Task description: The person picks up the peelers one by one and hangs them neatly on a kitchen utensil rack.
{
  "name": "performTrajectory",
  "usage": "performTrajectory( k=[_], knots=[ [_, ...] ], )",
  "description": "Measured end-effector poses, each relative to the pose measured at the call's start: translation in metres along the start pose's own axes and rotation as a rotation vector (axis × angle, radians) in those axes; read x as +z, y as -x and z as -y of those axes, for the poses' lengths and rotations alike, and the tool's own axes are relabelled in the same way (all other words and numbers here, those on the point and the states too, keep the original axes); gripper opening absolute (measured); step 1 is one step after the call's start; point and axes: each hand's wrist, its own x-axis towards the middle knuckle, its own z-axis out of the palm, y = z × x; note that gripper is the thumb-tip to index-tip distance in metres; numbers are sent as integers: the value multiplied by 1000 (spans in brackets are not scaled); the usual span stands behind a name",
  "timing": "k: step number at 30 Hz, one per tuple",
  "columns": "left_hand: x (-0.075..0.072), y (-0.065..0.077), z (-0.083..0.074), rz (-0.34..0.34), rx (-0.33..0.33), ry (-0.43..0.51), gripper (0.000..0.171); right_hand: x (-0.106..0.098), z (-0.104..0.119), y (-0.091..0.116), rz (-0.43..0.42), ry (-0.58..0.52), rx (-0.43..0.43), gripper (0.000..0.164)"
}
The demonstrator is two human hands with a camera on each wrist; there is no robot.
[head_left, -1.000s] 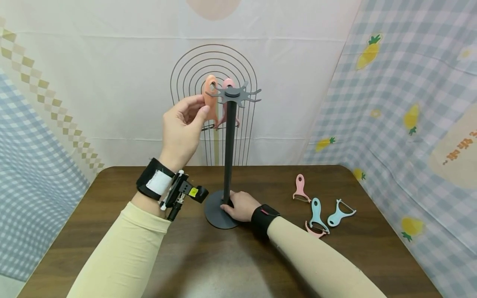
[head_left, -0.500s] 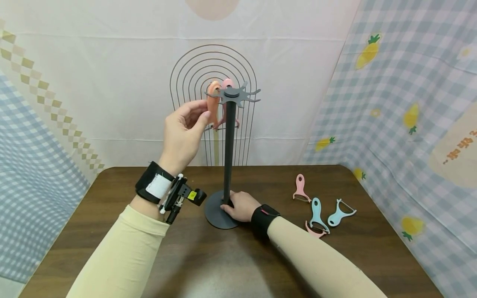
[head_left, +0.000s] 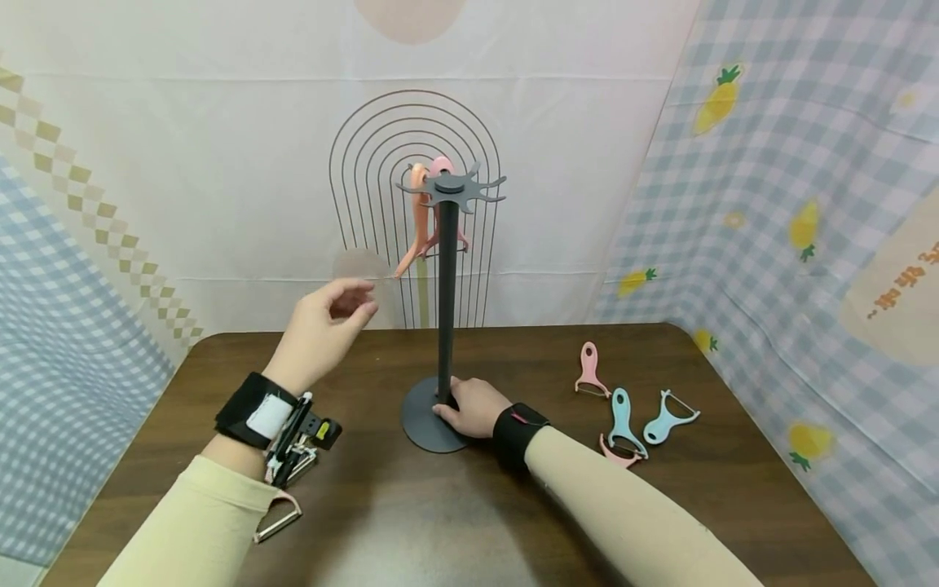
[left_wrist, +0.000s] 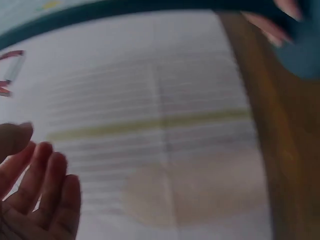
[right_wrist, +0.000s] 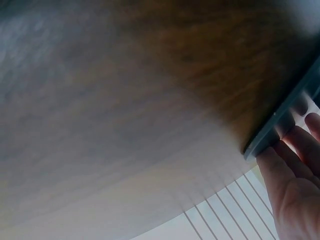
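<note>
A grey stand (head_left: 446, 318) with a round base and a top ring of curved hooks stands mid-table. From its hooks hang an orange peeler (head_left: 420, 214), tilted outward at its lower end, and a pink peeler (head_left: 443, 165), partly hidden behind the hooks and pole. My left hand (head_left: 323, 326) is apart from the stand, lower left of the orange peeler, its fingers loosely bent around nothing; the left wrist view shows the same bare fingers (left_wrist: 54, 185). Down at the base, my right hand (head_left: 478, 408) grips the bottom of the pole, thumb in front.
On the right of the table (head_left: 367, 522) lie a pink peeler (head_left: 590, 368), a blue peeler (head_left: 620, 416) overlapping another pink peeler (head_left: 620, 460), and a light blue peeler (head_left: 671, 417). Another peeler (head_left: 282, 522) shows partly beneath my left forearm. A patterned cloth (head_left: 557, 204) hangs behind.
My left hand has let go of the orange peeler and moved down and left, leaving it hanging on the hook. A peeler by the left forearm has come into view. The right hand stays put.
</note>
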Motion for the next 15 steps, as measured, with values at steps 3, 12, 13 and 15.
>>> performTrajectory(
  k=[3,12,13,15],
  knots=[
    [-3,15,25,75,-53,-106,32,-1,1,1,0,-1,-6,42],
    [-28,67,95,290,-312,-392,50,-1,1,1,-10,9,-20,40],
    [-32,72,100,331,-350,-416,55,-1,2,1,-12,9,-21,39],
    [-39,81,108,415,-424,-458,64,-2,3,1,-10,4,-23,39]
  ],
)
